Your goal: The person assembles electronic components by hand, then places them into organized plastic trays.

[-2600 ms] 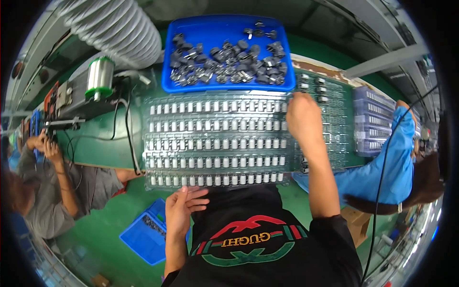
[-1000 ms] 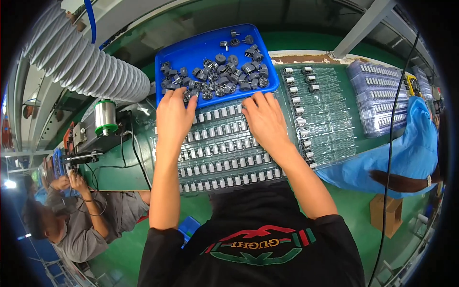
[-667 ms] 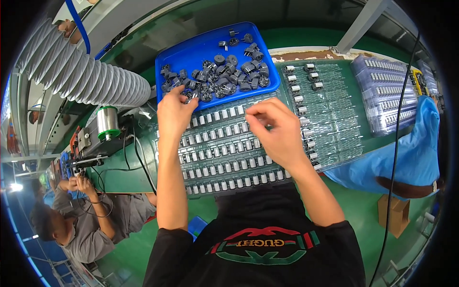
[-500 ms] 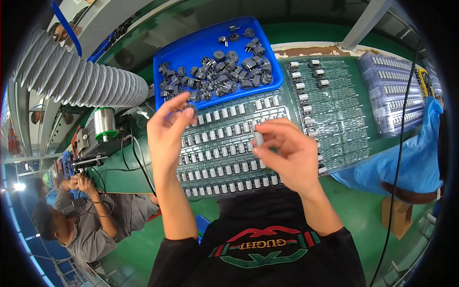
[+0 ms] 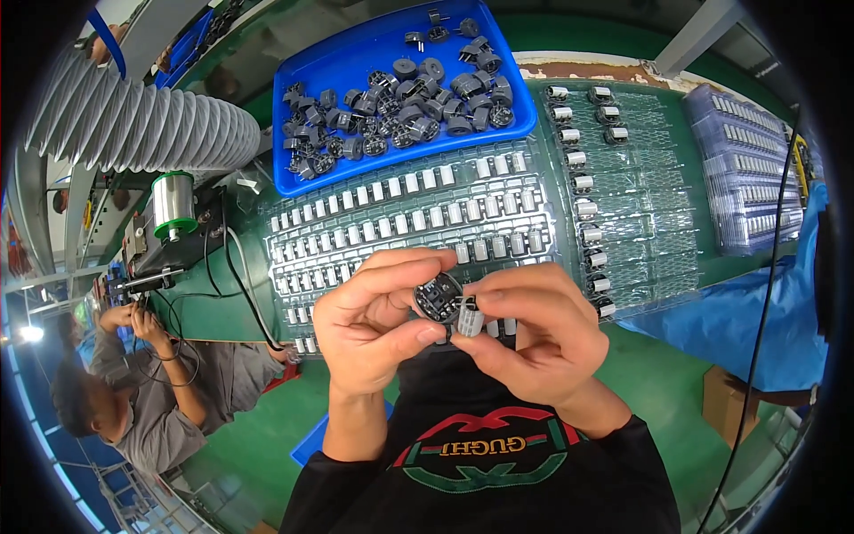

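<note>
My left hand [image 5: 369,325] grips a round black circuit module [image 5: 437,295] by its edge, its board side with small components showing. Between the thumb and fingers of my right hand [image 5: 547,334] is a small silver cylindrical capacitor [image 5: 470,320]. Its wire leads point up toward the module, right beside the board; whether they touch cannot be made out. Both hands meet above the near edge of a clear plastic tray [image 5: 467,193] that carries rows of similar capacitors.
A blue bin [image 5: 356,55] of dark round modules stands behind. To the right lie another clear tray [image 5: 658,222] with a few capacitor parts and stacked trays [image 5: 743,169]. A solder spool [image 5: 173,205] and ribbed duct [image 5: 160,125] are left, near a co-worker [image 5: 169,409].
My hands have come together in front of my chest. My left hand has moved down and right from the bin's edge with a module; my right has brought the capacitor beside it.
</note>
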`<state>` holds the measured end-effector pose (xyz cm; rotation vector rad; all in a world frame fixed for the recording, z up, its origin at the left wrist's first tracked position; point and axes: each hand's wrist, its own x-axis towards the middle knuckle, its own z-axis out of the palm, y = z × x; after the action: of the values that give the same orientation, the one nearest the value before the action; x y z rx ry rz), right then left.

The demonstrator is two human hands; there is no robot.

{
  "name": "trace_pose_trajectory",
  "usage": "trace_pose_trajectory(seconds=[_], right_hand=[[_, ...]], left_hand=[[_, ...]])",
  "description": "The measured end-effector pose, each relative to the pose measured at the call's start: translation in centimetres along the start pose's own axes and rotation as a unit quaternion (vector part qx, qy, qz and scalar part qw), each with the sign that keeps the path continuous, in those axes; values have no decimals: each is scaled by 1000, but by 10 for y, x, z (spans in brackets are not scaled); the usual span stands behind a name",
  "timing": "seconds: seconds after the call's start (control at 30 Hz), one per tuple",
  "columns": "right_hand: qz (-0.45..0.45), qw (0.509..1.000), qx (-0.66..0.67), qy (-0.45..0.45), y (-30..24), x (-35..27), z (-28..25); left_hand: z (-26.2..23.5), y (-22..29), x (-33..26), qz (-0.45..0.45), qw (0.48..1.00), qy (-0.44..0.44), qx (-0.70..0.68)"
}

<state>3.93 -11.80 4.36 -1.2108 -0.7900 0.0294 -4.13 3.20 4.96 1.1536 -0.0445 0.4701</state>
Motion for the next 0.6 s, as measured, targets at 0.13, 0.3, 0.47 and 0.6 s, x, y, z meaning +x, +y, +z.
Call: trace_pose_trajectory(seconds=[0.13,0.3,0.47,0.6], right_hand=[[-3,1000,-28,7,-6,-3,1],[-51,988,-130,-70,-17,10,-10],[-103,975,-178,-84,-20,12,-12],[-82,976,-173,-100,-22,12,-11]], left_hand=[[-5,-9,-5,23,1000,-4,-14],[-3,-6,-9,20,999,13,-48],[-4,-8,-8,44,999,-29,-15],[-4,-6,-13,18,1000,4,-7]])
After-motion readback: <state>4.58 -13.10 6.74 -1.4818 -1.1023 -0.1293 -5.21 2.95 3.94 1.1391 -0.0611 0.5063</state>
